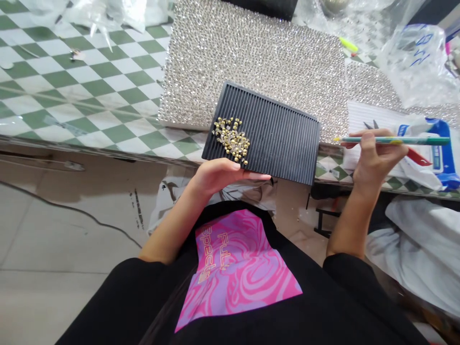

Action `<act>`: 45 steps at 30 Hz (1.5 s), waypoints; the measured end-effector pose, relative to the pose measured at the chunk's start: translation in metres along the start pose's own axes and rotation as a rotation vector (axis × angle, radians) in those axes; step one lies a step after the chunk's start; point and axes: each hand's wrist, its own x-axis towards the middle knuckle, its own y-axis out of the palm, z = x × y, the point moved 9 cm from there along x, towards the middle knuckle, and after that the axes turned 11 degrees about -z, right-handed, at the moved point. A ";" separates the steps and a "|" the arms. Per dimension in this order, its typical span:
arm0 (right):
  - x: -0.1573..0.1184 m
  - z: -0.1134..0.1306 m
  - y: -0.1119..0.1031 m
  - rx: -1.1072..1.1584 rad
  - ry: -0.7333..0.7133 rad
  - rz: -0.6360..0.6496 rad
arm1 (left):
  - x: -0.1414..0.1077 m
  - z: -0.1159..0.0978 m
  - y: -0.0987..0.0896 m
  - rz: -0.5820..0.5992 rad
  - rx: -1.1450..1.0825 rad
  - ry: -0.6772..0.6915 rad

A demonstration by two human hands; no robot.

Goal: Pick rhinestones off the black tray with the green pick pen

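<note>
My left hand (pixel 223 173) grips the near edge of a black ridged tray (pixel 276 134), thumb on top and fingers beneath. Loose gold-backed rhinestones (pixel 233 139) lie heaped on the tray's left part. Its far side overlaps a panel covered in sparkling clear stones (pixel 258 52). To the right, my right hand (pixel 373 155) is closed around a slim green pen-like stick (pixel 413 141), held level with its yellowish tip pointing left toward the tray. What the stick's tip is made of is too small to tell.
Green and white checks cover the table (pixel 118 72). On the right lie a blue and white packet (pixel 443 153), scissors with a red handle (pixel 419 157) and a clear plastic bag (pixel 417 62). A yellow-green stick (pixel 348 45) lies beyond the panel. A cable (pixel 79 208) crosses the floor.
</note>
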 end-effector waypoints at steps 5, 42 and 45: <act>-0.003 -0.002 0.001 -0.047 0.011 0.039 | 0.000 -0.002 0.001 -0.003 -0.021 0.013; -0.080 0.119 0.164 0.141 -0.175 0.868 | -0.003 -0.006 0.022 0.273 -0.207 0.031; -0.077 0.115 0.160 0.121 -0.165 0.838 | -0.003 -0.005 0.022 0.276 -0.210 0.027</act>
